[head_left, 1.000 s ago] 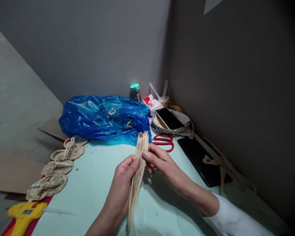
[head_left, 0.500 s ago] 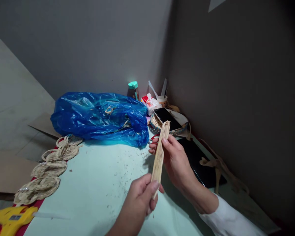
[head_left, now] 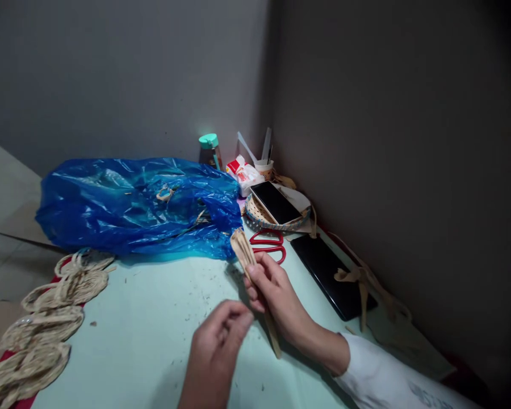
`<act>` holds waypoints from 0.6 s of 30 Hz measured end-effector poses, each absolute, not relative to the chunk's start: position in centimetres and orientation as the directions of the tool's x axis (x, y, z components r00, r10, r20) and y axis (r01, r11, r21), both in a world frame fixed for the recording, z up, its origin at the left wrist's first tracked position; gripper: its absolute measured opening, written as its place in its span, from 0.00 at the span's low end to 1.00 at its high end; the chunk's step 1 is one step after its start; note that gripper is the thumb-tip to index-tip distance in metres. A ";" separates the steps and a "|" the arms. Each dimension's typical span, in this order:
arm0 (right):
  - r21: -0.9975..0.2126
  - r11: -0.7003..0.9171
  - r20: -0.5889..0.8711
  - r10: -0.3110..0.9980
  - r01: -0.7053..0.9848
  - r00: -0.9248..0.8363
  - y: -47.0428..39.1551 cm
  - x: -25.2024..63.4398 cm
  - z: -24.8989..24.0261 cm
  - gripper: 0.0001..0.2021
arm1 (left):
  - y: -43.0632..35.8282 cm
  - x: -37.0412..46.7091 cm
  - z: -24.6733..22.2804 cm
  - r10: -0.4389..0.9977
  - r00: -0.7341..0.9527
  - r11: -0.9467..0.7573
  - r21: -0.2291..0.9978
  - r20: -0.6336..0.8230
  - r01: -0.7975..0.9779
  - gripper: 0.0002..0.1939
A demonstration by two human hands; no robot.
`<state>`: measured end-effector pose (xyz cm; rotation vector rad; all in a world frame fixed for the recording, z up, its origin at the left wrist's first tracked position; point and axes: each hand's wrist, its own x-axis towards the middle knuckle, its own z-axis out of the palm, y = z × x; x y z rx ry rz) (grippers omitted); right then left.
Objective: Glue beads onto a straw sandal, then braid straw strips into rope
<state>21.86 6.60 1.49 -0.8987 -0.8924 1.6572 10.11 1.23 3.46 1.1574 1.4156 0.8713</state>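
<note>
A pale, dry plant-fibre strip, folded over at its top end, slants above the pale green tabletop. My right hand is closed around its middle, thumb on the front face; the strip's lower end sticks out below the palm. Just left of it, my left hand is apart from the strip, with fingers curled and thumb pressed toward the index finger. Whatever may be in that pinch is hidden. Red-handled scissors lie right behind my right hand, their blades mostly out of sight.
A blue plastic bag spreads over the back left. Woven straw slippers line the left edge. Rightward are a black tablet-like slab and a phone on a woven basket. A green-lidded jar stands behind.
My left hand has let go of the strip's lower end and drawn away to the left. The strip, in my right hand, now tilts the other way. The view has turned rightward.
</note>
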 end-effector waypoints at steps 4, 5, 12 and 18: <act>-0.928 -0.160 -0.046 0.945 -0.337 -0.323 5.8 21.5 1.7 0.10 | 3.0 9.3 3.5 0.971 -0.078 0.228 0.974 -0.226 0.008 0.10; -0.933 -0.154 -0.035 0.939 -0.325 -0.343 5.7 21.5 1.7 0.10 | 3.3 9.2 3.4 0.972 -0.074 0.221 0.974 -0.224 -0.038 0.10; -0.959 -0.185 -0.092 0.918 -0.213 -0.385 5.7 22.3 2.3 0.10 | 4.1 7.8 3.4 0.974 -0.073 0.210 0.973 -0.217 -0.092 0.08; -0.962 -0.205 -0.131 0.926 -0.181 -0.354 6.0 22.4 2.4 0.11 | 4.3 7.4 3.2 0.974 -0.050 0.210 0.968 -0.219 -0.136 0.06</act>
